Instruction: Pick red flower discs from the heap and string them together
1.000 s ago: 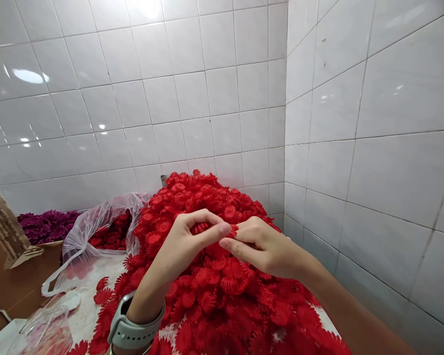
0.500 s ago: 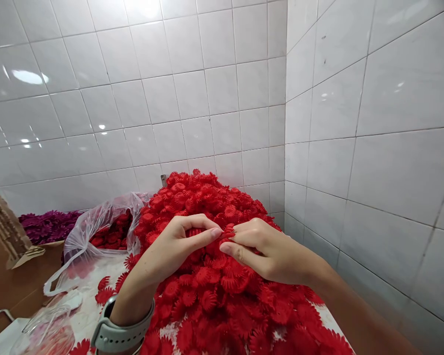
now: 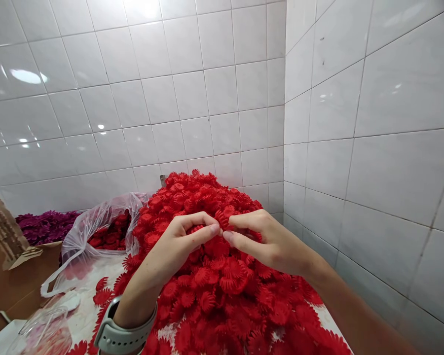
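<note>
A big heap of red plastic flower pieces [image 3: 214, 291] lies in the tiled corner. Both my hands hover over its middle. My left hand [image 3: 177, 244], with a grey watch [image 3: 124, 333] on the wrist, is curled around a small stack of red flower pieces [image 3: 197, 229]. My right hand [image 3: 268, 241] pinches another red flower piece [image 3: 222, 218] between thumb and fingers. The fingertips of both hands almost meet.
A clear plastic bag [image 3: 92, 236] with more red pieces lies at the left. Behind it is a pile of purple flower pieces [image 3: 46, 226]. A brown cardboard box [image 3: 7, 256] stands at the far left. White tiled walls [image 3: 355, 123] close in behind and right.
My hands have risen slightly and my right hand has drawn a red piece up and apart from the stack in my left hand.
</note>
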`<state>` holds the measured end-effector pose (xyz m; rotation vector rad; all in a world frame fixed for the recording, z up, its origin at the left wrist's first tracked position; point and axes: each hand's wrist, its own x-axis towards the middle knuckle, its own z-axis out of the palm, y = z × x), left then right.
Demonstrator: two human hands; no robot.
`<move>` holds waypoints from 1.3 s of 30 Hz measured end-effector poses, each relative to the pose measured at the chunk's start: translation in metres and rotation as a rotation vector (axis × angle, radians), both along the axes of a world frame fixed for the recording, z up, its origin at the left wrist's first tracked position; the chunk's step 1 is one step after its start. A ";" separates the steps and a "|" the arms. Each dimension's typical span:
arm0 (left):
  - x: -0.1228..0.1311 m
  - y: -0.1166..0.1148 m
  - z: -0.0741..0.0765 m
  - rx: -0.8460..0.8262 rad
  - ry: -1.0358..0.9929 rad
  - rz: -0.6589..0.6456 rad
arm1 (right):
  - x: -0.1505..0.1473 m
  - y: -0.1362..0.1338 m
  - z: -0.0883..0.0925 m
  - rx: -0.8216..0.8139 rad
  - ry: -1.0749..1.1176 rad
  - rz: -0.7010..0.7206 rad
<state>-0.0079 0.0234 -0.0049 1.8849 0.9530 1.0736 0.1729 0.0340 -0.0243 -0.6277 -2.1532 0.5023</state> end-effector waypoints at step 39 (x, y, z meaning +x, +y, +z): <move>0.012 0.027 -0.019 -0.048 -0.322 -0.005 | -0.011 0.031 -0.016 -0.741 1.051 0.415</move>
